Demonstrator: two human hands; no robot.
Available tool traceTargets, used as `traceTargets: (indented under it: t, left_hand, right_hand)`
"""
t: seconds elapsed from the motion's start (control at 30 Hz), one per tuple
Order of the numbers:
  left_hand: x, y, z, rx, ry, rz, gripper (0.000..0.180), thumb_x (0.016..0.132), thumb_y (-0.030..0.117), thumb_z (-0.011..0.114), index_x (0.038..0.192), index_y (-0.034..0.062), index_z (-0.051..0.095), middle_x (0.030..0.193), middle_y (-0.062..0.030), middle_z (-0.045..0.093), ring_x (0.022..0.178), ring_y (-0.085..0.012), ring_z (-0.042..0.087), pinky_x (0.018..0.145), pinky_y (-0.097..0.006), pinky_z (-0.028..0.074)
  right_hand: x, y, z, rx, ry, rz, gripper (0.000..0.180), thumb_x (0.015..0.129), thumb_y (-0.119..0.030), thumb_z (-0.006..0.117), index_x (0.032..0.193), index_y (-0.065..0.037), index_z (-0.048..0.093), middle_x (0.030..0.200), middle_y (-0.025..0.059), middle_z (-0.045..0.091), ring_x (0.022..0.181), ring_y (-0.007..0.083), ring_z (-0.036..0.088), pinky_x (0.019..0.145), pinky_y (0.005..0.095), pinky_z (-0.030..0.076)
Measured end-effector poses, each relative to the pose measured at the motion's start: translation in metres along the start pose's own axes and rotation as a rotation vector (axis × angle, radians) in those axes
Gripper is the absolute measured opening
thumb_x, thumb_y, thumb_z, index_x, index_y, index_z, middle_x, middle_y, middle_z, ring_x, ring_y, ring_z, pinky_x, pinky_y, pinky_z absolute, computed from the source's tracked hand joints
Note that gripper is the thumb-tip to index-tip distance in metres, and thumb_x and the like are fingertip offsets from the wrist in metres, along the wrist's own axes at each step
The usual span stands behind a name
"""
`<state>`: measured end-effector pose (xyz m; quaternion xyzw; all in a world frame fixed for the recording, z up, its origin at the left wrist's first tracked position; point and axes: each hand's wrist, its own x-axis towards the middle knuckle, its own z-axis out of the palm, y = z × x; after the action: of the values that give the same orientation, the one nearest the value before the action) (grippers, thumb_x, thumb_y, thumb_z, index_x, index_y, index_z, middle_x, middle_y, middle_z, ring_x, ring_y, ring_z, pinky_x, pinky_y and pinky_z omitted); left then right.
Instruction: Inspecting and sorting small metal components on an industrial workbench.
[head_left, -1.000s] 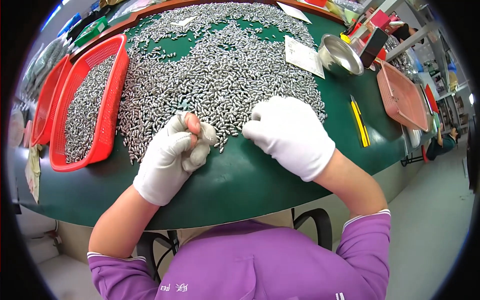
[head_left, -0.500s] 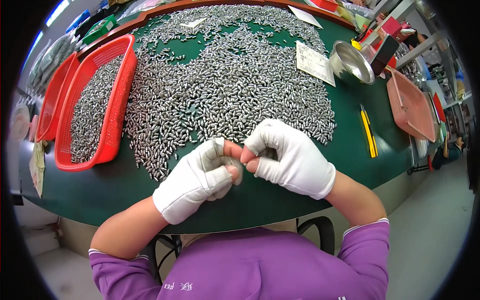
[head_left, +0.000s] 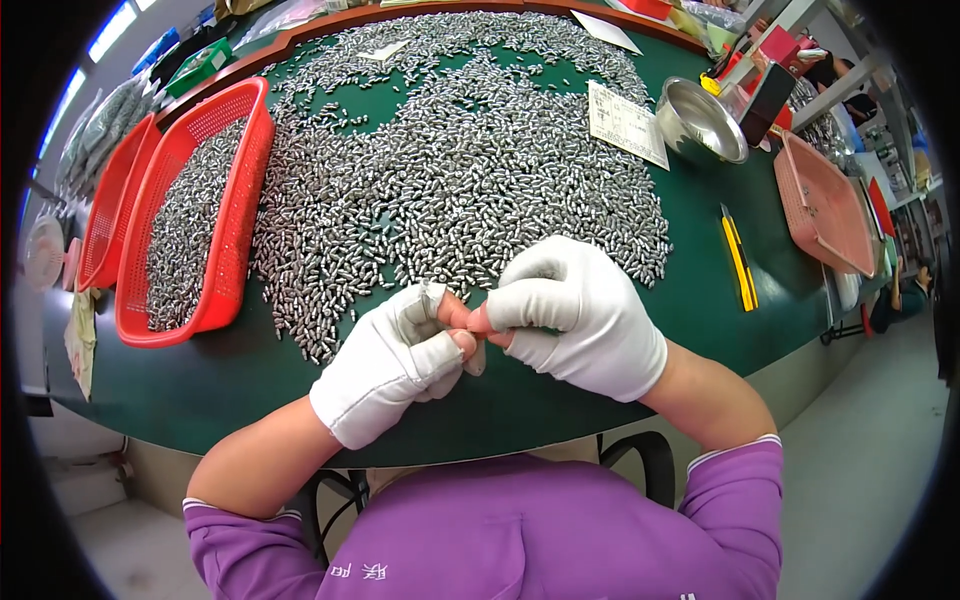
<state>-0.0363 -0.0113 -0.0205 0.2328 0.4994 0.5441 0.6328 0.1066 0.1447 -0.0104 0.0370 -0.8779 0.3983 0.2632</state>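
Observation:
White gloves with bare fingertips cover both hands. My left hand is closed, its thumb and forefinger pinched together. My right hand is closed too, and its fingertips meet those of the left just above the table's near part. Whatever sits between the fingertips is too small and covered to make out. Just beyond the hands spreads a wide heap of small silvery metal parts, short and bullet-shaped.
A red plastic basket of the same parts stands left, beside another red basket. On the right are a paper slip, a steel bowl, a yellow utility knife and a pink basket. A wooden rim edges the green table.
The fingertips of both hands have drawn together, the left thumb rising against the forefinger and the right fingers shifting slightly left. The view has tilted a little.

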Motion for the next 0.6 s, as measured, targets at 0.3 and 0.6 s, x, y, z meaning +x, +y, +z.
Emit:
traceTargets:
  t: [0.3, 0.6]
  left_hand:
    - [-0.001, 0.001, 0.000, -0.020, -0.002, -0.015, 0.013, 0.094, 0.018, 0.059, 0.099, 0.0067, 0.054, 0.079, -0.0029, 0.059, 0.055, -0.0045, 0.041, 0.048, -0.019, 0.029]
    - [-0.001, -0.002, 0.000, 0.445, 0.164, 0.333, 0.007, 0.086, 0.008, 0.065, 0.090, 0.0033, 0.062, 0.079, 0.0026, 0.058, 0.061, -0.0048, 0.047, 0.059, -0.018, 0.040]
  right_hand:
    - [0.000, 0.001, 0.001, -0.042, 0.023, -0.024, 0.018, 0.069, -0.005, 0.075, 0.086, -0.009, 0.069, 0.078, 0.0082, 0.063, 0.069, 0.0270, 0.062, 0.061, 0.0363, 0.050]
    - [-0.004, 0.009, -0.034, -0.666, 0.328, -0.057, 0.022, 0.072, -0.011, 0.072, 0.094, -0.011, 0.068, 0.083, 0.0049, 0.064, 0.073, 0.0257, 0.061, 0.066, 0.0372, 0.050]
